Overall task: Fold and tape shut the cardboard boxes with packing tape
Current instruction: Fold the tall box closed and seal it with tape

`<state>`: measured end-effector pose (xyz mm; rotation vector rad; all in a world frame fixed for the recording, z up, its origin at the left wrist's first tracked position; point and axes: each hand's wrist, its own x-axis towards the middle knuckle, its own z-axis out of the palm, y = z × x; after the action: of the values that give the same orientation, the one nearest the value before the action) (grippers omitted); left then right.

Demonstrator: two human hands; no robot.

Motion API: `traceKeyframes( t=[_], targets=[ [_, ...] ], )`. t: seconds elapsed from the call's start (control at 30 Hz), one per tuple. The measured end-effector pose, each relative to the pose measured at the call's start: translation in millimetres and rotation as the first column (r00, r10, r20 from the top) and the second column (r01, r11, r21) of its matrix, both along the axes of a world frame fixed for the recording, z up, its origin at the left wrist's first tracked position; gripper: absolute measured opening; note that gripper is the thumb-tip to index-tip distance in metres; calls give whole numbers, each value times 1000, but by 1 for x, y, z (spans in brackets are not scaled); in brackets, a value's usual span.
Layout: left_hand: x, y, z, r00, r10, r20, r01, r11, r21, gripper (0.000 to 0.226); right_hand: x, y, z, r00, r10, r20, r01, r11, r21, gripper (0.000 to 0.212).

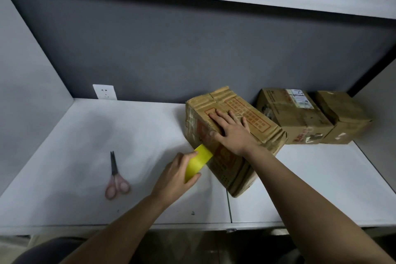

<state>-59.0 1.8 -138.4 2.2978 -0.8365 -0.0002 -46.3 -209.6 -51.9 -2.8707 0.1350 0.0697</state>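
The worn cardboard box (233,135) on the table (107,135) is pressed flat-fingered by the right hand (233,133). The tape roll (198,163), light and rigid, is gripped by the left hand (177,176). The soft, creased box is best steadied near its edges.

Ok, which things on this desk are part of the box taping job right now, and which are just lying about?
In use:
- cardboard box, right hand flat on it
- yellow tape roll, gripped by left hand

Lying about:
- pink-handled scissors
- two other boxes at the back
- wall socket
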Motion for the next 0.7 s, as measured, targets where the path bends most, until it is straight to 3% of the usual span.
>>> traceKeyframes(
  t=[0.17, 0.43, 0.57, 0.7],
  targets=[
    [9, -5, 2, 999, -3, -51, 9, 993, 118, 50, 1, -2, -3, 1000, 14, -6, -14, 1000, -4, 56],
    [24, -15, 4, 993, -101, 58, 70, 916, 396, 50, 1, -3, 1, 1000, 14, -22, -14, 1000, 2, 67],
    [26, -19, 6, 997, -76, 4, 70, 938, 340, 49, 3, -4, 1, 1000, 21, -20, -21, 1000, -5, 64],
    [12, -25, 1, 996, 59, -67, -44, 979, 198, 51, 6, -11, 2, 994, 102, -27, -103, 995, -13, 61]
  ],
)
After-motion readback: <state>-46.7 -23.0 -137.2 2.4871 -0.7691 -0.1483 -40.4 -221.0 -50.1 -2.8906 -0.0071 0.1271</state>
